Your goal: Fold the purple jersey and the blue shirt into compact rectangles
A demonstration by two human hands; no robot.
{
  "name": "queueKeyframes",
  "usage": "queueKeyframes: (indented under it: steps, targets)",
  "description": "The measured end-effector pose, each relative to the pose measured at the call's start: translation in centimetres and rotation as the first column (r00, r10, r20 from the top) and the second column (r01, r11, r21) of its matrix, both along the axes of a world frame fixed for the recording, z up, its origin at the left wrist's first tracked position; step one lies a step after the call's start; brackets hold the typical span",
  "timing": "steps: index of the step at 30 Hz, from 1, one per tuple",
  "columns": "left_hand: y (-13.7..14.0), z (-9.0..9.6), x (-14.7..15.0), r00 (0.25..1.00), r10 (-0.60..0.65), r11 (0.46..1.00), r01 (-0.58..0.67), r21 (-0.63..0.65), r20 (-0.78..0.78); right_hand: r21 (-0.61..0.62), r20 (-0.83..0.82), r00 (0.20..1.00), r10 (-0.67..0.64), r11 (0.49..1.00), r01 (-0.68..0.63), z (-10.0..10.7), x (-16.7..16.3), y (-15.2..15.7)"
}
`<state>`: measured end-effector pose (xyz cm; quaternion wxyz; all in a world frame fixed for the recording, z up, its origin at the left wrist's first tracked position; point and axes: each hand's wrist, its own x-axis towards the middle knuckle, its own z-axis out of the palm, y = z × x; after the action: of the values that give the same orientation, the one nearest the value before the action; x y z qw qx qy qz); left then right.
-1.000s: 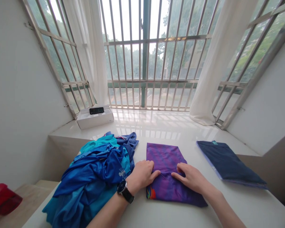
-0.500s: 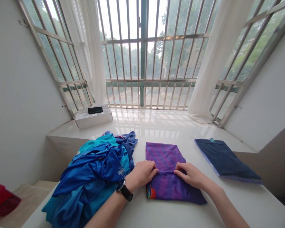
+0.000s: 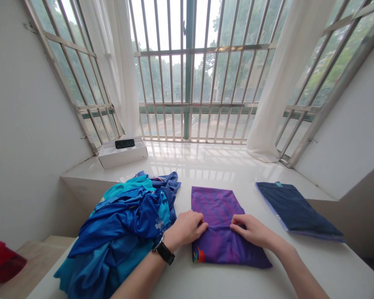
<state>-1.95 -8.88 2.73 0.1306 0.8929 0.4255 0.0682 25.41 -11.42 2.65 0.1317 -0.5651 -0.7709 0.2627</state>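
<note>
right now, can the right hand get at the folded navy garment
Probably yes: the right hand would first have to let go of the purple cloth, but nothing visible stands between it and the folded navy garment off to its right.

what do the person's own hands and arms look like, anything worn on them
The left hand and right hand wear no gloves, and no rings can be seen. The left wrist has a watch with a black strap and dark face. No sleeves show on either forearm.
</note>
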Motion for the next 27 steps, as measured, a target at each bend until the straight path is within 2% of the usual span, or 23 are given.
queueKeyframes:
  steps: [10, 19, 21, 24, 27]
  targets:
    - [-0.1, 0.5, -0.4, 0.995, 0.089, 0.996, -0.088, 0.021, -0.047, -0.006, 0.058, 0.994, -0.095, 0.995, 0.096, 0.0, 1.0, 0.2]
    - [0.4, 1.1, -1.5, 0.988, 0.133, 0.99, -0.136, -0.042, -0.08, -0.004, 0.078, 0.992, -0.1, 0.995, 0.101, -0.9, 2.7, 0.6]
    - [0.6, 1.2, -1.6, 0.99, 0.131, 0.991, -0.132, -0.016, -0.054, 0.021, 0.11, 0.987, -0.115, 0.993, 0.113, -0.8, 2.7, 0.5]
    - [0.6, 1.2, -1.2, 0.991, 0.12, 0.988, -0.125, 0.09, 0.053, 0.128, 0.161, 0.974, -0.157, 0.982, 0.137, -0.3, 2.4, 0.4]
    - [0.0, 1.1, -0.3, 0.989, 0.04, 0.988, -0.061, 0.144, 0.139, 0.232, 0.16, 0.975, -0.154, 0.966, 0.115, 0.4, 1.3, 0.0]
